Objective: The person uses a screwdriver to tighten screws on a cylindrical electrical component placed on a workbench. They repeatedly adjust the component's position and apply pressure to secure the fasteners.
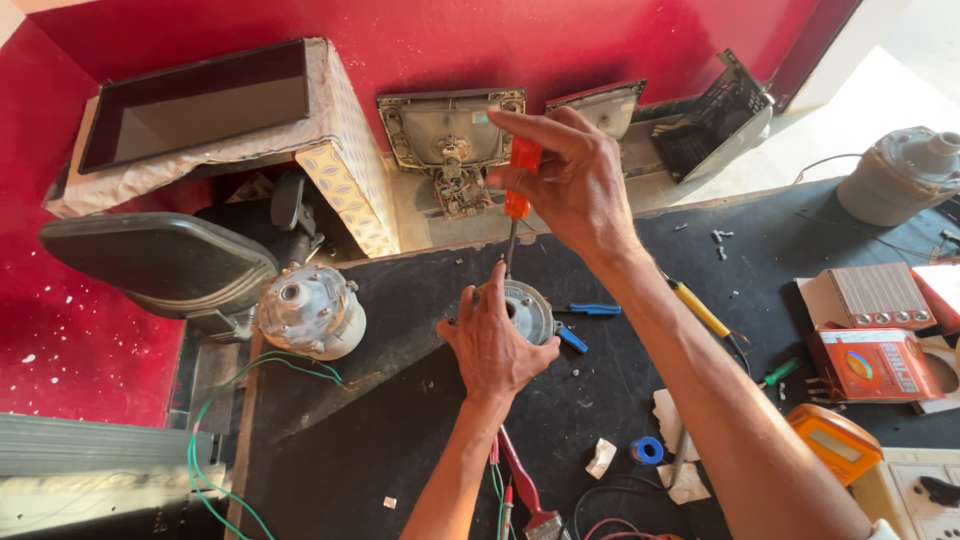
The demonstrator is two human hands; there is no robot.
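Right hand [575, 185] gripping orange-handled screwdriver [517, 190], tip down on round grey metal motor housing [527, 310]. Left hand [492, 345] clasped over the housing, steadying it mid-desk. Judged: fastener work under way; finished or not, cannot tell. Loose screws [719, 238] lie well apart. Blue-handled pliers [580, 322] just beside the housing; second silver motor [310, 312] at the black desk [400, 400] edge, nothing obstructing.

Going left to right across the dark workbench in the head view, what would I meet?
Round metal motor housing → left hand on a round metal part → blue-handled pliers → yellow-handled screwdriver → orange box.
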